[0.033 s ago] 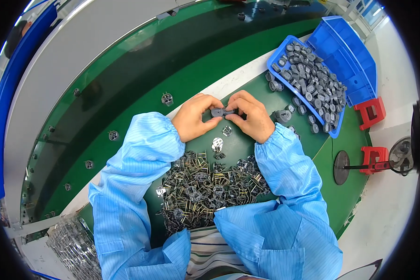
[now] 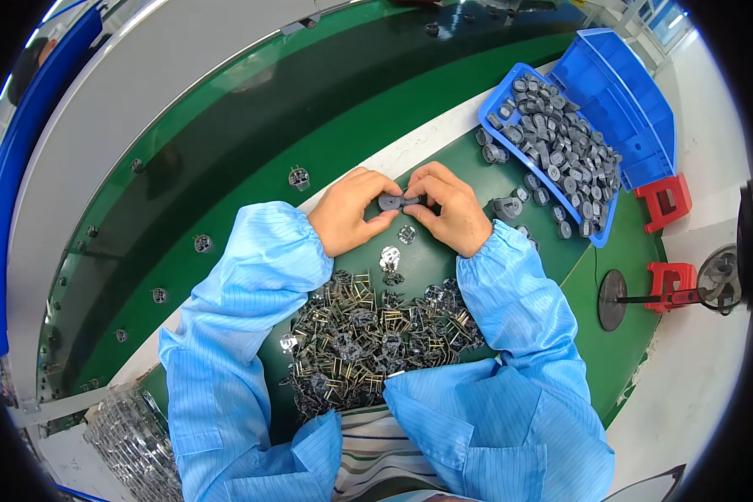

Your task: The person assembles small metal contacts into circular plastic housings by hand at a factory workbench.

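Above the green worktop [image 2: 431, 251], my left hand [image 2: 349, 209] pinches a small dark grey plastic housing [image 2: 389, 202] with a round face. My right hand [image 2: 452, 205] is closed at the housing's right end, thumb and fingertips on a small dark part that they partly hide. Just below the hands lie a round metal-and-black piece [image 2: 407, 234] and a shiny silvery one [image 2: 390, 258]. Between my forearms spreads a heap of small black assemblies with brass-coloured pins [image 2: 368, 343].
At the right, a tilted blue bin [image 2: 523, 151] holds many grey housings, with several loose ones [image 2: 505, 207] beside it. Beyond the worktop's pale edge [image 2: 410, 149] runs a green conveyor [image 2: 251, 184] carrying scattered assemblies [image 2: 299, 177]. Red stools [image 2: 665, 203] and a fan [image 2: 718, 279] stand at right.
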### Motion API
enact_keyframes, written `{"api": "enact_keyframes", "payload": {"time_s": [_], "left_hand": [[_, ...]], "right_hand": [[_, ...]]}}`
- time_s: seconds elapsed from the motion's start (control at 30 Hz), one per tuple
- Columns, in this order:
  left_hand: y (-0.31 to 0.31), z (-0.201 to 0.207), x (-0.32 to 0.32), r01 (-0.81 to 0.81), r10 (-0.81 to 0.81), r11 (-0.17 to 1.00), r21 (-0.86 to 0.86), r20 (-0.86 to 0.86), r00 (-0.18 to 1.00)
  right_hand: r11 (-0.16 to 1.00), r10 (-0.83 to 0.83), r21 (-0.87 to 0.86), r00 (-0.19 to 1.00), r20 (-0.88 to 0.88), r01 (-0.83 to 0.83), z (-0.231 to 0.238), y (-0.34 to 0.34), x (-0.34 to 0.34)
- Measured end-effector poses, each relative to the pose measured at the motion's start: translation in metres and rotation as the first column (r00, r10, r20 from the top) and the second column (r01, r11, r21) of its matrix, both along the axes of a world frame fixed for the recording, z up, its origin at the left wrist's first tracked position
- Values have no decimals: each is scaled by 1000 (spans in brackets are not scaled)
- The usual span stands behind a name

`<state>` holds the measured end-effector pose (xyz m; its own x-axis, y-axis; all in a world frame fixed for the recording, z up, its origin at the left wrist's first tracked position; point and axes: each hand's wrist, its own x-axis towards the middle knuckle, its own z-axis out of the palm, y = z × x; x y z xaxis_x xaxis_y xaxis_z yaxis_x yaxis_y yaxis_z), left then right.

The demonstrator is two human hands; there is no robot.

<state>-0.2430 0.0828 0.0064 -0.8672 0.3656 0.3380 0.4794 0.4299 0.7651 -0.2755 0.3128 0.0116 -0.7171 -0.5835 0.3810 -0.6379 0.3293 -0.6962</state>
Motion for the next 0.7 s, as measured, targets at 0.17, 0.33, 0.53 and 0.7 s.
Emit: {"api": "enact_keyframes", "payload": {"time_s": [0.17, 0.33, 0.53, 0.7], "left_hand": [[5, 0, 4, 8, -30, 996, -94, -238, 971], [8, -2, 5, -92, -67, 943, -320, -454, 888], [4, -2, 9, -116, 39, 958, -263, -282, 959], [7, 12, 14, -202, 221, 858, -472, -16, 975]], "right_hand": [[1000, -14, -26, 1000, 28, 15, -4, 1, -1], [999, -15, -31, 994, 113, 19, 1, -5, 5], [999, -9, -50, 988, 154, 17, 1, -14, 10], [994, 59, -93, 997, 55, -54, -8, -15, 9]]}}
